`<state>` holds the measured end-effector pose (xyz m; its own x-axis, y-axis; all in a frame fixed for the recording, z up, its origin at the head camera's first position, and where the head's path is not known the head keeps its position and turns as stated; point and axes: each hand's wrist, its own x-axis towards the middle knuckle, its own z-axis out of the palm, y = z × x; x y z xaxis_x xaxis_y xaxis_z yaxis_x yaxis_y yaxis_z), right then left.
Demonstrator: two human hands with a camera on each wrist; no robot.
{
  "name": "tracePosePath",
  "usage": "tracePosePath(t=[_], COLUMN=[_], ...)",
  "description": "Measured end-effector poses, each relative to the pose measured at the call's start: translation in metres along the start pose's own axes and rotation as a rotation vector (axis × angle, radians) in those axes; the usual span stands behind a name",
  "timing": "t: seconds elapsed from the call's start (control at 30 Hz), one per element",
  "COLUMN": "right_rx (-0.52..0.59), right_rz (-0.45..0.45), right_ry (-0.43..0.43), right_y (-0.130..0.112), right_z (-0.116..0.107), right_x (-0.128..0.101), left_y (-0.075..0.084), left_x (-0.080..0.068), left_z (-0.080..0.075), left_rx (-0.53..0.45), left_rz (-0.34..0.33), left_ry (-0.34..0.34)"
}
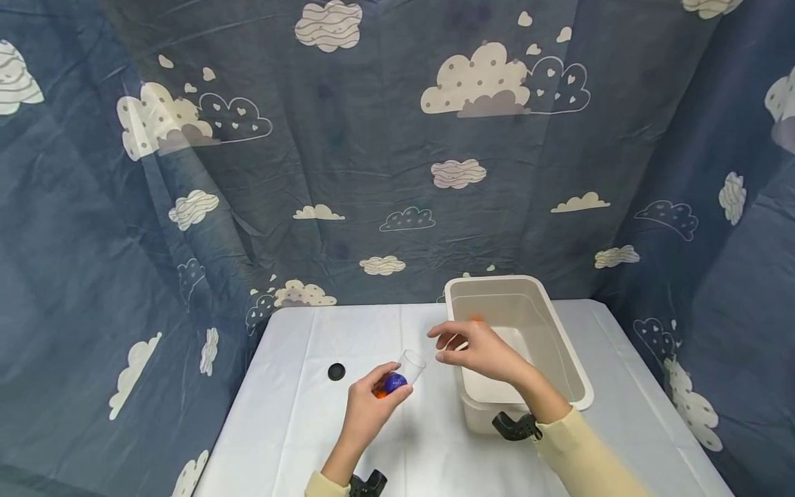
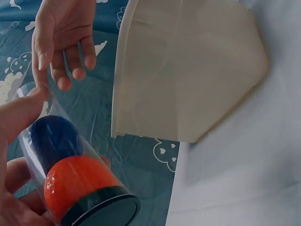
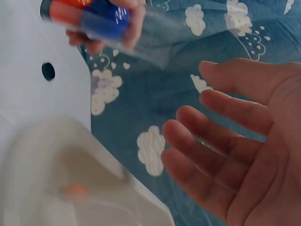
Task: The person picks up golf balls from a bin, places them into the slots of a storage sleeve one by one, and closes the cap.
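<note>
The left hand holds in its grip a clear tube, tilted above the counter beside the bin; the tube has a dark cap at its base and contains an orange ball with a blue ball stacked on it. The right hand hovers near the tube's open end, fingers spread and holding nothing. A small orange object inside the bin is too blurred to identify; a black disc lies on the counter.

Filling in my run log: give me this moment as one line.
left hand: holds clear plastic tube, blue ball and orange ball inside | right hand: open, empty, above white plastic bin | black cap: on table
</note>
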<state>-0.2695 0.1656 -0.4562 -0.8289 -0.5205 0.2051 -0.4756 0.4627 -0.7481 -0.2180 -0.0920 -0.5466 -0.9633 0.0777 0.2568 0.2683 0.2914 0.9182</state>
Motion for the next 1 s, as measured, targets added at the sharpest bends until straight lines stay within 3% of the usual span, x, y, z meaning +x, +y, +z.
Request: tracePosePath(t=[0.3,0.47,0.73,1.0], right_rx=[0.010,0.015,0.009,0.018], right_rz=[0.032,0.057,0.215,0.315], right_ry=[0.039,0.060,0.064,0.074], right_y=[0.021,0.051,0.110,0.164], right_z=[-0.054,-0.075,-0.070,-0.054], right_x=[0.030,0.051,0.069,0.071], left_y=[-0.002,-0.003,-0.002,-0.001], left_x=[0.003,0.004,0.002,-0.001], left_z=[-0.003,-0.005,-0.007,-0.009], left_rx=[-0.043,-0.060,-0.025,-0.069], left_rz=[0.093,0.104,0.104,0.062], left_ry=[-0.013,-0.005,-0.008,-0.016])
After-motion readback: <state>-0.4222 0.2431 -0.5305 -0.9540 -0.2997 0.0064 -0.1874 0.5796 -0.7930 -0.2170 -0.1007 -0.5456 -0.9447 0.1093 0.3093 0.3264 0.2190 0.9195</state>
